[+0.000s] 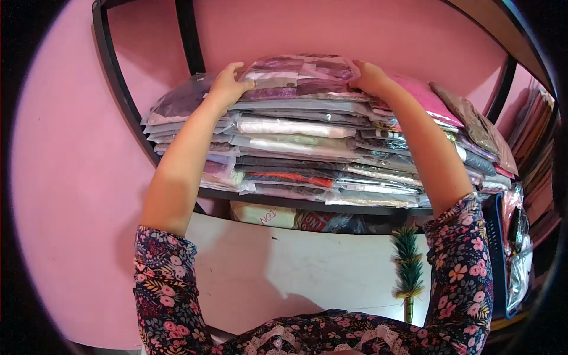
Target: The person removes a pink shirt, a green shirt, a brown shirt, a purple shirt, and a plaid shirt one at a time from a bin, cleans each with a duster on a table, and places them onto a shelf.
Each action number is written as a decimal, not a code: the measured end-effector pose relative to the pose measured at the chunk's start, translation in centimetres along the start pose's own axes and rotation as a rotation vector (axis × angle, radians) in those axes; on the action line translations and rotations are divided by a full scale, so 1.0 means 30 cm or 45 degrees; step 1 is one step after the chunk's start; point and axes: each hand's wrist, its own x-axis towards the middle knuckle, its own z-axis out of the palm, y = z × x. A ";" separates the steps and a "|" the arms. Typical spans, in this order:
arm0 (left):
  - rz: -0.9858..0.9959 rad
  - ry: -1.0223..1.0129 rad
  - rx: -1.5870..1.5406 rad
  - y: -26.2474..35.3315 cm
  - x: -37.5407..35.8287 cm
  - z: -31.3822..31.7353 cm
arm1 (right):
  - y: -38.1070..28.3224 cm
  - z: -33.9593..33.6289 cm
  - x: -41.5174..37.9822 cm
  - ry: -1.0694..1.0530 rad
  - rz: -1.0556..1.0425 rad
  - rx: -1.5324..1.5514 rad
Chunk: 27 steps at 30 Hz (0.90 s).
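Note:
A folded purple, grey and white patterned garment in a clear plastic bag lies on top of the middle stack on the shelf. My left hand grips its left edge, with the thumb at the front. At the right edge, my right hand holds the same bag, its fingertips partly hidden. Beneath it are several more bagged garments in white, grey and black. A dark bagged garment tops the left stack, beside my left wrist. A bright pink bagged garment lies right of my right forearm.
The black shelf frame rises at the left, against a pink wall. Below the shelf, bags sit behind a white surface. A green tinsel-like brush stands near my right sleeve. More bagged items are at far right.

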 end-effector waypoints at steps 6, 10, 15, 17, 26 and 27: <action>0.213 0.291 0.352 0.070 -0.126 -0.029 | -0.181 -0.136 -0.143 0.072 0.230 -0.137; 0.674 0.437 0.354 0.102 -0.480 -0.075 | -0.243 -0.189 -0.325 0.800 -0.364 0.087; 0.266 -0.059 0.241 -0.075 -1.160 -0.088 | -0.303 -0.122 -0.786 -0.014 -0.404 0.945; -0.143 -0.043 0.110 -0.151 -1.500 -0.067 | -0.290 -0.024 -0.937 -0.545 -0.279 1.169; -0.746 -0.355 0.130 0.073 -2.406 -0.015 | -0.385 0.548 -1.528 -1.569 -0.185 1.162; -0.777 -0.286 0.133 0.089 -2.420 -0.022 | -0.416 0.588 -1.573 -1.551 -0.247 1.150</action>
